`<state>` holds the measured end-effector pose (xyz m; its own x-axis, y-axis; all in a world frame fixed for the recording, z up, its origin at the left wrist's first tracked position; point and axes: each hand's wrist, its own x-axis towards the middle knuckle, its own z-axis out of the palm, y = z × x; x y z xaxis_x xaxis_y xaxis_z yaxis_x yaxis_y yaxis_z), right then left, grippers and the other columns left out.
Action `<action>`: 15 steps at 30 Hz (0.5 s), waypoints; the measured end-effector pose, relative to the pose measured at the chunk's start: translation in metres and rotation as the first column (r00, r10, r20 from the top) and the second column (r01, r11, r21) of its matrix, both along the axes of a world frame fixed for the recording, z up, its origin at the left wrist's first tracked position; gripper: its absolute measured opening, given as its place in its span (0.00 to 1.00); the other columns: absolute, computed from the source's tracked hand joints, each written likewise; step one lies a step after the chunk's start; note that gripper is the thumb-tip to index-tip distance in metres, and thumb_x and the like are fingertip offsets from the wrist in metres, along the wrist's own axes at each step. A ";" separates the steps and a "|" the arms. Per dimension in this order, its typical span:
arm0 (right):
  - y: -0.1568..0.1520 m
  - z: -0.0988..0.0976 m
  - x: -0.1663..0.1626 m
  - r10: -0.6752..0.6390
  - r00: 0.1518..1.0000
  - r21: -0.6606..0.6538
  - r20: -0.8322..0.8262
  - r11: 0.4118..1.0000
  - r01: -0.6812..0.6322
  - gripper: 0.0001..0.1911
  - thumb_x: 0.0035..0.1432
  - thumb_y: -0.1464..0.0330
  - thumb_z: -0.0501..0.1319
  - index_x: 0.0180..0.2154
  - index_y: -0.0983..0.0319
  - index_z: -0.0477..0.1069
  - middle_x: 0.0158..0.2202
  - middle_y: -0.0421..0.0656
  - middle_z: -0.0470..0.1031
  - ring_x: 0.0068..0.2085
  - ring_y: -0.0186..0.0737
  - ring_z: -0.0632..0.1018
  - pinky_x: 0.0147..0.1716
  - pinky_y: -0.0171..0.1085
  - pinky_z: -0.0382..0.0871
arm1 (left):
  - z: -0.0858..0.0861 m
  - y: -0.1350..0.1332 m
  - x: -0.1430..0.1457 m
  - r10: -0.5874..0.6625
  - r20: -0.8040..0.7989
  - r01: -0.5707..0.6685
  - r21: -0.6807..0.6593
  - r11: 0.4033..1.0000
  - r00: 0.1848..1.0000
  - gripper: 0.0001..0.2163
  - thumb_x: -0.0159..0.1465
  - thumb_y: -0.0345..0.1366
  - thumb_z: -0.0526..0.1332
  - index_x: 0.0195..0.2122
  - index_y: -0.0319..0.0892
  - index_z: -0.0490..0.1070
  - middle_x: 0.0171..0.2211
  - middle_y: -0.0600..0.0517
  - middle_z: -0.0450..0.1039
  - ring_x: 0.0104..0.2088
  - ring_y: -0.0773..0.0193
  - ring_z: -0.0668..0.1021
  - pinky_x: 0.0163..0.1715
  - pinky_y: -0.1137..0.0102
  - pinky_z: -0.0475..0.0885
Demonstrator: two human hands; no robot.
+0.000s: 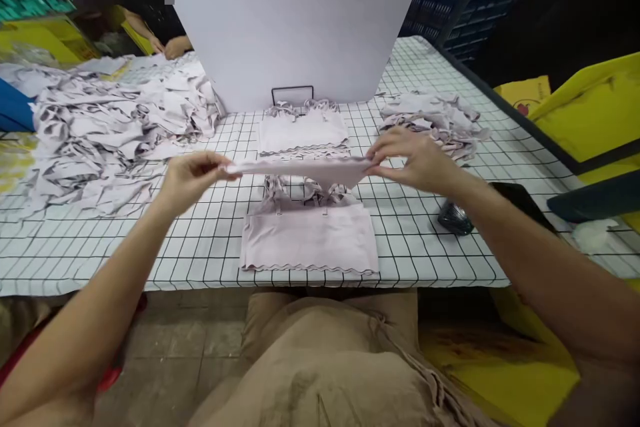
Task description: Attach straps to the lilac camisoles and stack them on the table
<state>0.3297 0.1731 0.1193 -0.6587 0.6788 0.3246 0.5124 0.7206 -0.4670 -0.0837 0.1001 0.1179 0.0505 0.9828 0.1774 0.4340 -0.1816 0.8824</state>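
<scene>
Between my two hands a pale pink garment [305,168] is stretched level above the table. My left hand [193,177] pinches its left end between thumb and fingers. At the other end, my right hand [403,159] grips a corner in the same way. Below lies a flat stack of matching strappy camisole tops [310,237], wavy hem towards me and straps bunched at its far side. A second stack of tops [303,130] sits farther back, partly covered by the held garment.
A large heap of similar garments [120,113] spreads over the left. A smaller pile [433,117] lies at the right, near a dark wrapped object [455,218]. A white upright board [295,20] stands behind. Another person's hands [173,47] show at back left.
</scene>
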 end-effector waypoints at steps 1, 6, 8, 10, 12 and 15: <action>-0.010 -0.013 0.000 -0.003 1.000 -0.019 -0.005 1.000 0.003 0.11 0.62 0.59 0.63 0.32 0.57 0.79 0.36 0.48 0.79 0.45 0.52 0.73 0.44 0.55 0.70 | -0.016 -0.012 0.001 -0.007 -0.016 0.006 -0.050 0.999 1.000 0.15 0.58 0.45 0.72 0.38 0.39 0.79 0.33 0.48 0.82 0.37 0.59 0.83 0.40 0.64 0.82; -0.042 -0.049 0.002 -0.121 0.989 0.018 -0.087 0.992 0.123 0.10 0.63 0.62 0.62 0.32 0.55 0.80 0.36 0.47 0.80 0.42 0.52 0.75 0.42 0.54 0.73 | -0.057 -0.042 0.008 0.010 0.037 -0.007 -0.085 0.996 0.999 0.15 0.58 0.49 0.71 0.36 0.41 0.79 0.40 0.44 0.83 0.43 0.54 0.83 0.45 0.60 0.80; -0.057 -0.050 0.007 -0.147 0.985 0.077 -0.086 0.985 0.154 0.07 0.63 0.63 0.63 0.34 0.53 0.80 0.37 0.45 0.80 0.43 0.52 0.75 0.45 0.56 0.72 | -0.059 -0.053 0.010 -0.007 0.011 0.008 -0.042 0.999 1.000 0.10 0.61 0.44 0.69 0.37 0.43 0.79 0.42 0.45 0.82 0.46 0.54 0.82 0.50 0.58 0.79; -0.077 -0.054 0.012 -0.117 0.991 0.131 -0.069 0.983 0.125 0.05 0.63 0.66 0.64 0.36 0.52 0.79 0.38 0.44 0.80 0.44 0.52 0.76 0.46 0.56 0.72 | -0.063 -0.067 0.012 -0.050 -0.064 0.050 0.006 0.999 0.997 0.04 0.63 0.39 0.66 0.36 0.45 0.79 0.42 0.48 0.82 0.47 0.56 0.82 0.52 0.57 0.77; -0.100 -0.066 0.017 -0.055 0.998 0.179 -0.037 0.982 0.061 0.07 0.63 0.71 0.63 0.38 0.54 0.78 0.39 0.45 0.81 0.45 0.51 0.76 0.49 0.57 0.72 | -0.072 -0.083 0.016 -0.098 -0.143 0.104 0.039 0.994 0.985 0.04 0.64 0.35 0.63 0.36 0.46 0.78 0.41 0.49 0.83 0.46 0.56 0.82 0.51 0.57 0.77; -0.125 -0.088 0.019 -0.010 0.999 0.230 0.034 0.973 0.002 0.09 0.64 0.75 0.59 0.38 0.57 0.76 0.40 0.46 0.81 0.45 0.49 0.76 0.55 0.61 0.68 | -0.091 -0.099 0.022 -0.120 -0.219 0.139 0.076 0.987 0.968 0.07 0.65 0.33 0.60 0.36 0.47 0.78 0.40 0.50 0.83 0.46 0.55 0.81 0.51 0.55 0.76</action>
<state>0.3484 0.0482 0.0309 -0.6688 0.5925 0.4491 0.5298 0.8036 -0.2713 -0.0618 0.0014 0.0269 0.2222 0.9459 0.2363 0.5775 -0.3229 0.7498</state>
